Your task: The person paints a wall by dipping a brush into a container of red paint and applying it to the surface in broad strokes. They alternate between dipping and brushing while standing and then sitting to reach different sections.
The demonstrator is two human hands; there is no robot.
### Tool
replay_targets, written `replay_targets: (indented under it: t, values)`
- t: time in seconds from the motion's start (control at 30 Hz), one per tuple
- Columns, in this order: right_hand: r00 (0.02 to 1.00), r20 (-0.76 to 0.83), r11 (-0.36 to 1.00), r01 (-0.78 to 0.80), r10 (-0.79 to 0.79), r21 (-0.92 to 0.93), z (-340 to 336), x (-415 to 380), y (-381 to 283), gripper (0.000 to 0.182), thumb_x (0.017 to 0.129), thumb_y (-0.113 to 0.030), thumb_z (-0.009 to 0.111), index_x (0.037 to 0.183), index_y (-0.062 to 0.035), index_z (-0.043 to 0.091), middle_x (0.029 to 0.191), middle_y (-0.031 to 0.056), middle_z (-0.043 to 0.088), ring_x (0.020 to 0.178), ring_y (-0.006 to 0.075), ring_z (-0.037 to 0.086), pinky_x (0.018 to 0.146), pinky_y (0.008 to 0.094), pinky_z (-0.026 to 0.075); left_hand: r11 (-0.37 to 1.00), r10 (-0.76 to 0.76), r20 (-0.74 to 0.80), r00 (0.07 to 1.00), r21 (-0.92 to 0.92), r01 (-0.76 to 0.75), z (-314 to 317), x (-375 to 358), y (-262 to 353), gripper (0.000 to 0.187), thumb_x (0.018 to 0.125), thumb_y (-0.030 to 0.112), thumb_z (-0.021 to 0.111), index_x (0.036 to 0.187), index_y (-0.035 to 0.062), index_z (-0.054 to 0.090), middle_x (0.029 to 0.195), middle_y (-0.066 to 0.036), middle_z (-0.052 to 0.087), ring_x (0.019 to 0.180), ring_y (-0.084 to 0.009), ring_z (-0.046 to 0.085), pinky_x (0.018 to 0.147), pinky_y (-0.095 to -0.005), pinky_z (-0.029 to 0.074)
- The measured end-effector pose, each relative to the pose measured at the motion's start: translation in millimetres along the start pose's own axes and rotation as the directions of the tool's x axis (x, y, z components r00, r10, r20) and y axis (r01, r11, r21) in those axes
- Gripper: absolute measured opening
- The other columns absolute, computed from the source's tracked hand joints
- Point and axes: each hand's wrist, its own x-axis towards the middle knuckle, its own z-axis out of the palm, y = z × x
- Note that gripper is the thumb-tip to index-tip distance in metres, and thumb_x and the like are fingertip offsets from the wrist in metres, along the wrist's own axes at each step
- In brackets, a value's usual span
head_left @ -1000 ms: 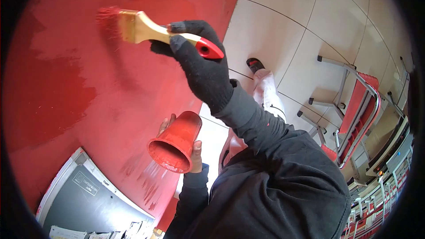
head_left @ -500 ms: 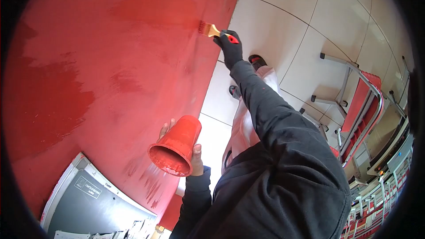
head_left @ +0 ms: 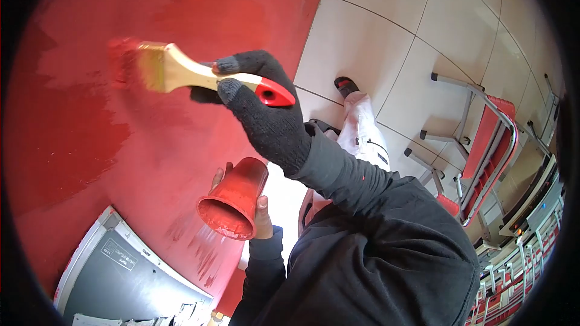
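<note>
A paintbrush (head_left: 184, 71) with a pale wooden handle, a red handle end and red-coated bristles is pinched in my right hand (head_left: 266, 111), which wears a dark knit glove. The brush is raised close to the camera, its bristles overlapping the red wall (head_left: 163, 139) in this view. Lower down, my bare left hand (head_left: 262, 220) wraps round a red plastic cup (head_left: 237, 196), tilted so that its mouth faces the camera. Red paint smears the cup's rim; its inside is dark. Darker, glossy red patches (head_left: 72, 145) show on the wall.
A grey board (head_left: 115, 278) in a white frame is at the lower left, beside streaked pale marks on the wall. Pale floor tiles (head_left: 368, 30) lie beyond my feet. A red chair (head_left: 489, 145) with grey metal legs stands at the right, with more furniture behind it.
My right hand has drawn the brush away from the wall's lower edge, up towards the camera and to the left. The cup in my left hand has barely shifted. My feet have moved slightly.
</note>
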Motion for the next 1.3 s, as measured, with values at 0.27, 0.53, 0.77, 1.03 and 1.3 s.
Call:
replay_targets:
  t: [0.27, 0.53, 0.77, 1.03, 1.3]
  values:
    - [0.914, -0.404, 0.992, -0.077, 0.031, -0.097, -190.5, 10.9, 88.9, 0.022, 0.091, -0.01, 0.055, 0.109, 0.0007, 0.048, 0.101, 0.0159, 0.058, 0.093, 0.0246, 0.063, 0.086, 0.0333, 0.053, 0.991, 0.032, 0.051, 0.998, 0.128, -0.038, -9.5, 2.2, -3.1, 0.09, 0.074, 0.049, 0.072, 0.133, -0.0009, 0.026, 0.128, -0.019, 0.04, 0.118, -0.0337, 0.046, 0.093, -0.0424, 0.046]
    - [0.886, -0.463, 0.925, -0.149, -0.032, -0.348, -221.0, 29.3, 121.1, 0.017, 0.088, -0.01, 0.06, 0.102, -0.0017, 0.053, 0.089, 0.0073, 0.059, 0.082, 0.0147, 0.06, 0.076, 0.0262, 0.049, 0.985, 0.044, 0.06, 0.997, 0.163, -0.054, -13.0, -2.5, -6.8, 0.09, 0.075, 0.051, 0.07, 0.133, -0.0011, 0.027, 0.127, -0.02, 0.042, 0.117, -0.0339, 0.047, 0.095, -0.0431, 0.045]
    - [0.974, -0.221, 0.948, -0.024, -0.049, -0.317, -61.2, -4.2, 49.7, 0.016, 0.087, -0.007, 0.062, 0.1, -0.0042, 0.054, 0.088, 0.0036, 0.06, 0.083, 0.0091, 0.057, 0.075, 0.0238, 0.045, 0.975, 0.159, 0.116, 0.981, 0.138, -0.174, -9.0, 1.7, -3.2, 0.071, 0.085, 0.036, 0.063, 0.134, -0.0017, 0.029, 0.127, -0.022, 0.047, 0.116, -0.0347, 0.048, 0.091, -0.0403, 0.05]
    - [1.0, -0.001, 1.0, 0.011, -0.011, 0.022, 5.8, -11.0, 9.3, 0.021, 0.087, -0.001, 0.059, 0.106, -0.002, 0.052, 0.101, 0.0084, 0.06, 0.094, 0.0183, 0.062, 0.083, 0.0285, 0.048, 0.999, -0.014, -0.022, 1.0, 0.046, 0.015, -7.1, -4.1, -0.3, 0.09, 0.073, 0.05, 0.072, 0.132, -0.0011, 0.027, 0.128, -0.02, 0.041, 0.116, -0.0346, 0.047, 0.094, -0.044, 0.046]
    - [0.883, -0.466, 0.971, -0.058, -0.059, -0.231, -195.2, 27.0, 81.5, 0.02, 0.091, -0.012, 0.056, 0.105, 0.0008, 0.049, 0.099, 0.014, 0.058, 0.09, 0.0228, 0.063, 0.084, 0.0318, 0.053, 0.998, 0.0, -0.031, 1.0, 0.065, 0.002, -10.6, -7.7, 3.0, 0.09, 0.072, 0.047, 0.075, 0.132, 0.0004, 0.028, 0.128, -0.018, 0.042, 0.116, -0.0329, 0.047, 0.096, -0.0428, 0.045]
